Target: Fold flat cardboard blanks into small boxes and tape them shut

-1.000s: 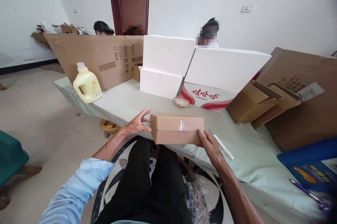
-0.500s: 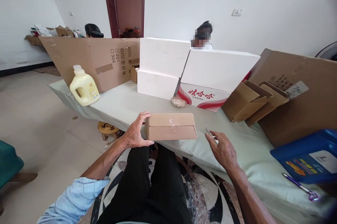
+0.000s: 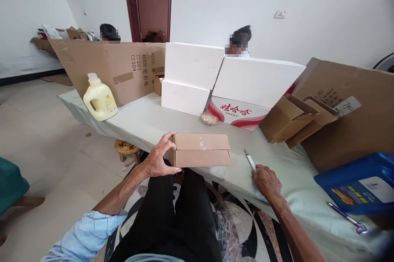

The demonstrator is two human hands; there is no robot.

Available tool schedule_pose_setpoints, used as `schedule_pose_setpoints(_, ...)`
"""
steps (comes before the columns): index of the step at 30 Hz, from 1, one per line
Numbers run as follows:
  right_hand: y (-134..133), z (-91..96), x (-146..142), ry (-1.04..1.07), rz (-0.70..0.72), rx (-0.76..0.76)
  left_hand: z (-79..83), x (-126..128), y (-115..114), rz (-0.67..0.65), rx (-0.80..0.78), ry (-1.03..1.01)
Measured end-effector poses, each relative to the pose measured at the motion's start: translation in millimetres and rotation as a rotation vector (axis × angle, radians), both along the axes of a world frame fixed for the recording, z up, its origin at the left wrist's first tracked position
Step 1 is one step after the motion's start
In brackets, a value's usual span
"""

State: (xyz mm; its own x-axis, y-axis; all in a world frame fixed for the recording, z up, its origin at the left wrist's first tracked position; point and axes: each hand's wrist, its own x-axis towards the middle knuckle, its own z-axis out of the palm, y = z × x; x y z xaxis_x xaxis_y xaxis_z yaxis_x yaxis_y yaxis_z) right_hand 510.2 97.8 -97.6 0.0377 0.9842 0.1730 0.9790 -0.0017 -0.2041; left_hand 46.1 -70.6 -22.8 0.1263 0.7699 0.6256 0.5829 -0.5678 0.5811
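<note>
L hand [image 3: 161,158] is gripping the L end of a small brown carton [image 3: 201,158], thumb along the lower edge, fingers over the upper; palm & fingers are hiding most of that end face. Carton is sitting at the near edge of the cloth-covered table [image 3: 141,118], clear tape [image 3: 203,143] crossing its top seam; I'm not seeing its underside, so can't tell if it's resting flat or slightly raised.

R hand [image 3: 267,180] is grasping a slim white tool [image 3: 250,161], tip pointing away, well apart from carton; fingers are covering the rear end, so I'm not making out its full length or type.

Beyond carton, a clear plastic bundle [image 3: 209,118] is lying against a red-and-white box [image 3: 238,113], contents unclear. White boxes [image 3: 193,65] are standing behind, blocking my view of the far side; two people there are showing only from about the head up.

Far R: blue jug [image 3: 353,184] is running out of frame; purple-handled tool [image 3: 346,217] is blurring at its near end. Fan [image 3: 386,64] is mostly cut off.
</note>
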Motion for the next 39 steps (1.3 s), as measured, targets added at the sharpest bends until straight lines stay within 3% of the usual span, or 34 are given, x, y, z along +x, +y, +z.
schedule_pose_setpoints(6, 5.2, 6.0, 1.3, 0.226, -0.034, 0.162, 0.7, 3.1, -3.2, 0.006, 0.001, 0.003)
schedule_pose_setpoints(9, -13.4, 20.1, -16.7, 0.354, 0.026, 0.254, 0.3, 3.0, -4.8, 0.009, -0.011, -0.001)
schedule_pose_setpoints(12, -50.8, 47.4, -53.4, 0.502, 0.360, 0.372, 0.9, 2.7, -5.9, 0.013, -0.005, -0.001)
schedule_pose_setpoints(15, -85.8, 79.9, -94.0, 0.437, 0.772, 0.498, 1.9, 3.2, -6.5, 0.007, 0.010, 0.008)
schedule_pose_setpoints(18, -102.4, 102.3, -119.0, 0.302, 0.958, 0.601, 1.6, 3.8, -7.1, -0.001, 0.025, 0.004)
schedule_pose_setpoints(24, -102.9, 107.7, -126.4, 0.182, 1.001, 0.629, -0.2, 3.3, -8.2, 0.018, 0.017, 0.016)
schedule_pose_setpoints(30, -103.3, 106.1, -123.8, 0.191, 1.020, 0.606, -1.7, 2.4, -7.6, 0.013, 0.006, 0.001)
schedule_pose_setpoints(39, -104.5, 119.8, -125.4, 0.172, 0.983, 0.549, -1.8, 3.7, -7.6, 0.011, 0.019, -0.005)
